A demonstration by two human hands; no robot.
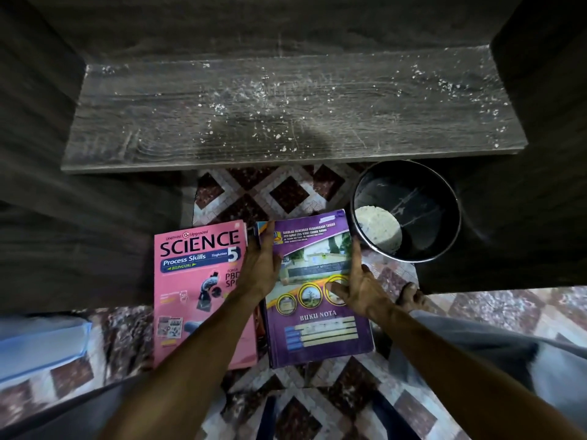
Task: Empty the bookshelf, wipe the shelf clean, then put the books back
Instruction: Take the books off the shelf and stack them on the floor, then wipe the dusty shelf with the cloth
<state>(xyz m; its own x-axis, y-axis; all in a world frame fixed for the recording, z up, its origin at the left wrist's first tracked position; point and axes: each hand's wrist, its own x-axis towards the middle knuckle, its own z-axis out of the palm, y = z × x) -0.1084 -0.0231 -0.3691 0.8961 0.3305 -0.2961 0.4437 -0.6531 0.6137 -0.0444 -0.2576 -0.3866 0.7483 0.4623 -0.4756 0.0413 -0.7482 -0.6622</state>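
Our left hand (259,271) and right hand (362,290) grip the side edges of the glossy purple notebook (317,331) lettered "BUKU NOTA", topping a stack (261,328) on the patterned tile floor (286,192). Just beside it lies the pink "SCIENCE Process Skills" book (190,290), before the dusty, white-flecked wood-grain shelf (286,115).

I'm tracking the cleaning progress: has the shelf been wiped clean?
No, white crumbs and dust lie scattered across the bare wooden shelf.

Dusty grey shelf (286,122); purple notebk stack (317,338) beside pink Science bk (190,296) below.
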